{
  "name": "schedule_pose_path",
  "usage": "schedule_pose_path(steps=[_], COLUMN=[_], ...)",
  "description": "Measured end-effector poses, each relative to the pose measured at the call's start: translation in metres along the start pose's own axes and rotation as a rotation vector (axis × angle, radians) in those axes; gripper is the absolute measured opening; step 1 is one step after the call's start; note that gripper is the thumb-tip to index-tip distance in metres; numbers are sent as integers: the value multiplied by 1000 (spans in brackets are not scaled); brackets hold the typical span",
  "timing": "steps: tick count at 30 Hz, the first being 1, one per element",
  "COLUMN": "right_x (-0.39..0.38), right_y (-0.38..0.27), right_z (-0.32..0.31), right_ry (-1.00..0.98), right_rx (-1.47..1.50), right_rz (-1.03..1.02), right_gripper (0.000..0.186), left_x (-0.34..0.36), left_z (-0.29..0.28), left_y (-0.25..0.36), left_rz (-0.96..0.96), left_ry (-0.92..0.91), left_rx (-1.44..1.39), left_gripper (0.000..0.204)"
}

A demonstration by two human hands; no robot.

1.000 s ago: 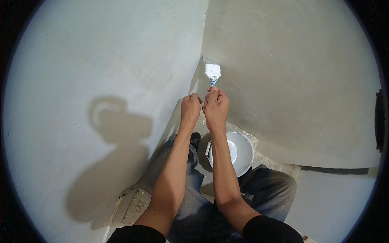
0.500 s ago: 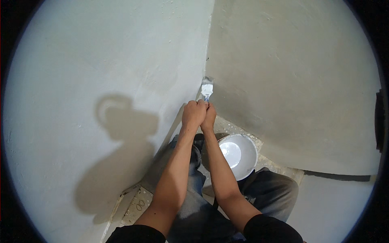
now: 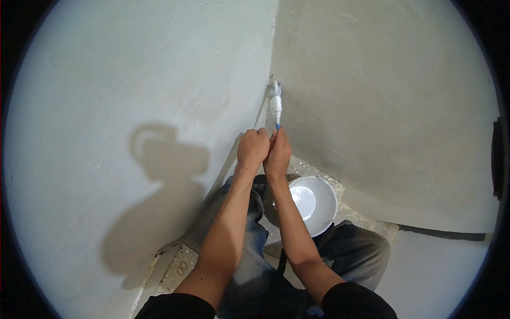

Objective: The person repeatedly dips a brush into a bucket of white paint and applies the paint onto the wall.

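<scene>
A paintbrush (image 3: 276, 104) with a white-coated head and a bit of blue handle points away from me into the corner where the two walls meet. Its tip is at the corner line. My right hand (image 3: 278, 151) is closed round the handle, most of which it hides. Close beside it on the left, my left hand (image 3: 253, 146) is curled into a fist, back of the hand up; whatever is inside its fingers is hidden. Just right of my right forearm stands a white bucket (image 3: 326, 207) with white paint (image 3: 303, 202) in it.
The pale left wall (image 3: 106, 80) carries my shadow; the right wall (image 3: 382, 106) looks greyer. Paint-spattered flooring (image 3: 369, 219) shows round the bucket and my knees. A dark strip (image 3: 441, 232) runs along the right wall's lower edge.
The brush has moved up along the corner and turned from flat to edge-on. My right hand has shifted slightly right, and a small gap has opened between my two hands.
</scene>
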State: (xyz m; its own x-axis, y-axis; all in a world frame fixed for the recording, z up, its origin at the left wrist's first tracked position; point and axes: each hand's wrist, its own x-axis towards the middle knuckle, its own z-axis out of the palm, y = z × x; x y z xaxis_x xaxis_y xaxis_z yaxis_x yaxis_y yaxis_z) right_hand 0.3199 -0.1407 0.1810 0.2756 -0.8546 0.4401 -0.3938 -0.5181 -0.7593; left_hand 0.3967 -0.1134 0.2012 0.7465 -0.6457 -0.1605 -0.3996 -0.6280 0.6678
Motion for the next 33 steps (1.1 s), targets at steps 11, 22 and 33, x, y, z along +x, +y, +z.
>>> schedule_pose_path(steps=[11,22,33], right_x=[5,18,-14], right_y=[37,24,103], right_z=[-1,2,-154], right_ry=[-351,-300,-435], right_rx=[-170,-142,-9], right_rz=[76,100,621], right_gripper=[24,20,31], left_x=[-6,1,-26], left_z=[-6,2,50], left_y=[21,12,31], left_rz=[-164,25,204], left_ry=[-147,-175,-694], left_rx=[-37,144,316], left_gripper=[47,46,46])
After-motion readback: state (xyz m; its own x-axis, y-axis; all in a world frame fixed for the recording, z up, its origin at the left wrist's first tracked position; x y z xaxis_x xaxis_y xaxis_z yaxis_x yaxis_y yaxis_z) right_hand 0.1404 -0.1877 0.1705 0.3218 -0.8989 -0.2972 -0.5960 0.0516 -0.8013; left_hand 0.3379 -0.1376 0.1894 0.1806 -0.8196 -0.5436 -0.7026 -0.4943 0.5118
